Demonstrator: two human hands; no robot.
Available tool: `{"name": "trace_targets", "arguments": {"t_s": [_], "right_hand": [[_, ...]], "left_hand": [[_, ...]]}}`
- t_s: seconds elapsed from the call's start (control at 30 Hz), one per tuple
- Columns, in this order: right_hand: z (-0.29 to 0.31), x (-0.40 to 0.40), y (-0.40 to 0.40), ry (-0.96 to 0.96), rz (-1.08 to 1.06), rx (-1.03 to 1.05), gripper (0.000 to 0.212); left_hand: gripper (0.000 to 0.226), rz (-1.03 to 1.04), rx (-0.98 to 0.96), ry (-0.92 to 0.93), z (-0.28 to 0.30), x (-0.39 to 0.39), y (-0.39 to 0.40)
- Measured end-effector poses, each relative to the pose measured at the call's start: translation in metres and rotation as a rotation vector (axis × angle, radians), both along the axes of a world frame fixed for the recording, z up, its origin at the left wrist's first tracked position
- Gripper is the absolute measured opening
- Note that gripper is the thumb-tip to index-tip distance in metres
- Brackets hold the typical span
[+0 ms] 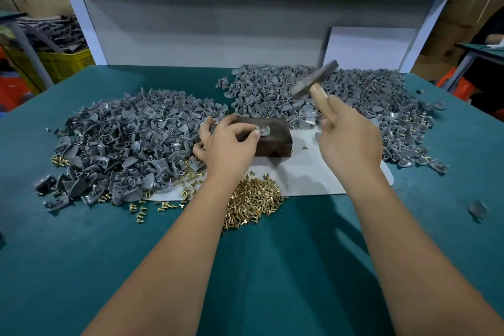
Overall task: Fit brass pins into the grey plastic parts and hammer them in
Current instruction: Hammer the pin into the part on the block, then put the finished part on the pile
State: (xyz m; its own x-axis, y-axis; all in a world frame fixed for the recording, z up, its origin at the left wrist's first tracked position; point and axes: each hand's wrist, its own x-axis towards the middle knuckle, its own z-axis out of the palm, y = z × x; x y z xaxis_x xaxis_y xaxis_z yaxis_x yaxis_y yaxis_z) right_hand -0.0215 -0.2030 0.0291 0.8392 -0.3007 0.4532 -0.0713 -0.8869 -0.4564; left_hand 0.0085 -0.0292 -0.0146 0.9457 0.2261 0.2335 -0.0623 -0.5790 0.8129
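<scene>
My left hand [227, 142] pinches a small grey plastic part [264, 131] with brass showing in it, and holds it on top of a dark metal block [274, 142]. My right hand [350, 139] grips the wooden handle of a hammer [313, 80]. The hammer's blurred steel head is raised above and to the right of the block. A heap of loose brass pins [252, 200] lies in front of the block, by my left wrist.
One large pile of grey parts [128, 142] lies to the left and another pile [354, 101] behind and to the right. A white sheet [313, 172] sits under the block on the green table [272, 267]. Stray pins [141, 211] are scattered left. A yellow crate [62, 63] stands off the table.
</scene>
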Motion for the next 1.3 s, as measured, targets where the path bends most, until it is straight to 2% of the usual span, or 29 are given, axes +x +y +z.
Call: {"name": "trace_targets", "arguments": {"t_s": [0.13,0.27,0.43,0.57,0.63,0.7,0.8,0.9,1.0,1.17,1.23,1.3], "right_hand": [[-0.022,-0.003,-0.009,0.157,-0.039,0.057,0.017],[-0.029,-0.001,-0.013,0.24,-0.078,-0.044,0.015],[-0.031,0.0,-0.005,0.197,-0.09,-0.205,0.02],[-0.036,0.0,-0.004,0.206,-0.091,-0.235,0.027],[-0.036,0.0,0.0,0.099,-0.066,-0.231,0.027],[-0.035,0.002,0.011,-0.036,0.058,-0.084,0.023],[-0.033,0.007,0.038,-0.032,0.308,0.216,0.028],[-0.035,0.012,0.059,-0.027,0.399,0.205,0.035],[-0.033,0.019,0.067,-0.057,0.404,0.22,0.025],[-0.024,0.031,0.064,0.01,0.352,0.325,0.014],[-0.013,0.039,0.057,-0.083,0.263,0.419,0.027],[-0.005,0.046,0.048,-0.155,0.178,0.552,0.061]], "left_hand": [[0.012,-0.023,-0.051,0.008,0.001,0.001,-0.001],[0.014,-0.031,-0.094,0.019,0.004,0.002,0.0],[0.012,-0.049,-0.122,0.028,0.004,-0.001,0.001],[0.012,-0.058,-0.131,0.029,0.005,-0.003,0.001],[0.013,-0.055,-0.134,0.025,0.005,-0.003,0.001],[0.016,-0.054,-0.131,0.02,0.005,-0.004,0.001],[0.022,-0.054,-0.115,-0.001,0.006,-0.005,0.0],[0.024,-0.045,-0.101,-0.027,0.006,-0.004,-0.001],[0.025,-0.038,-0.126,-0.056,0.006,-0.003,-0.001],[0.017,-0.052,-0.154,-0.077,0.004,0.0,0.0],[0.017,-0.078,-0.162,-0.09,0.002,0.003,0.001],[0.02,-0.111,-0.207,-0.105,0.002,0.006,0.002]]}}
